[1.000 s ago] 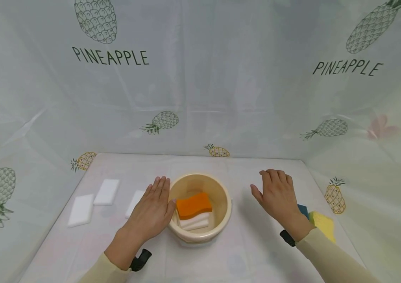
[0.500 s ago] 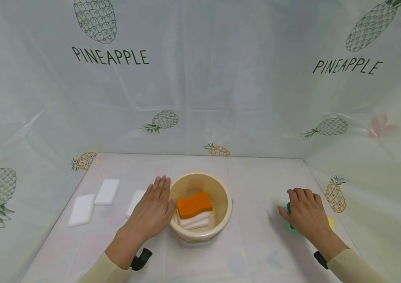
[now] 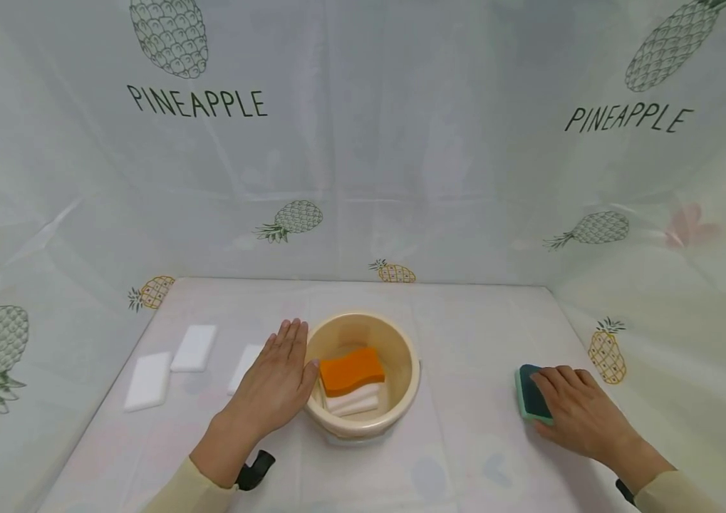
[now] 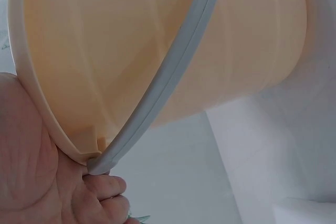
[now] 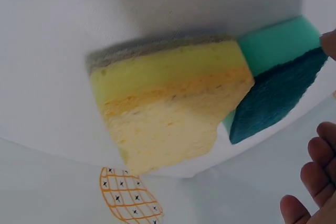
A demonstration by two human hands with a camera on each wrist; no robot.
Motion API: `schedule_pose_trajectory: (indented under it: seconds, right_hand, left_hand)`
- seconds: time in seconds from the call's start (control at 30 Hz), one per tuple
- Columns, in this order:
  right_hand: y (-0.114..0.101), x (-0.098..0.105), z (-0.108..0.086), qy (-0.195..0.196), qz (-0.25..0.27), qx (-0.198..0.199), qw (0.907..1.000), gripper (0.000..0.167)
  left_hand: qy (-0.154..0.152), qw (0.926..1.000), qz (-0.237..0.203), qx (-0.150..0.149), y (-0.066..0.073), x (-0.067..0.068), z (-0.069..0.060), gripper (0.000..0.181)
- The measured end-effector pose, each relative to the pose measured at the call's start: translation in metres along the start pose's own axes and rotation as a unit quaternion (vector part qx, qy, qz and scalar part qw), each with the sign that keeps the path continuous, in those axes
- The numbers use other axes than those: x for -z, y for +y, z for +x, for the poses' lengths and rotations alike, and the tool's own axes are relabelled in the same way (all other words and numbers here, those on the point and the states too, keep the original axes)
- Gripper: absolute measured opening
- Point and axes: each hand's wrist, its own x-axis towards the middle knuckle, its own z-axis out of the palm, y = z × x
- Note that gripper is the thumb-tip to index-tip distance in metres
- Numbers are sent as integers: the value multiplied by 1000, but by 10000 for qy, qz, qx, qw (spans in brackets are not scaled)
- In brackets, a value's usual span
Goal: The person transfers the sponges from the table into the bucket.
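My left hand (image 3: pixel 278 381) lies with straight fingers against the left rim of a cream bucket (image 3: pixel 403 385). In the left wrist view its palm touches the rim beside the joint of the bucket's grey handle (image 4: pixel 157 90). An orange sponge (image 3: pixel 353 372) rests in the bucket on top of white sponge blocks (image 3: pixel 353 402). At the right, my right hand (image 3: pixel 583 412) is over a green scouring sponge (image 3: pixel 534 395). The right wrist view has the thumb at that sponge's edge and the other fingers apart from it. A yellow sponge (image 5: pixel 173 108) lies beside it, hidden under the hand in the head view.
White sponge blocks lie on the table's left: one near the edge (image 3: pixel 147 381), one behind it (image 3: pixel 193 348) and one partly hidden by my left hand (image 3: pixel 244 367). A pineapple-print sheet (image 3: pixel 363 157) hangs around the back and sides of the table (image 3: pixel 465 442).
My right hand has moved right and toward me, from between the bucket and the sponges to over the sponges. The green sponge's dark face now shows beside it. My left hand stays on the rim.
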Motion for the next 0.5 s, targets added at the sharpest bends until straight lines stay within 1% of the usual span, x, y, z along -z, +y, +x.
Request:
schedule_pose_trajectory:
  seconds: [0.1, 0.23, 0.3, 0.4, 0.43, 0.47, 0.5]
  right_hand:
    - [4, -2, -2, -140, -43, 50, 9999, 84]
    - [9, -7, 1, -134, -24, 20, 9999, 78]
    - [13, -10, 4, -60, -29, 50, 10000, 71]
    - [21, -16, 10, 122, -110, 83, 9998, 49]
    - [24, -19, 12, 188, -169, 64, 9997, 47]
    - [27, -21, 14, 260, -260, 32, 9993, 51]
    - [29, -24, 16, 327, -344, -20, 9989, 60]
  left_hand:
    - [-1, 10000, 16, -8, -1, 0, 0, 68]
    - [-18, 10000, 10, -36, -2, -1, 0, 68]
    - [-44, 10000, 6, -38, -2, -1, 0, 68]
    - [-82, 10000, 3, -28, -2, -1, 0, 68]
    - [-90, 10000, 3, -22, -2, -1, 0, 69]
    - [-90, 10000, 3, -19, -2, -1, 0, 69]
    - [-87, 10000, 5, -14, -2, -1, 0, 69]
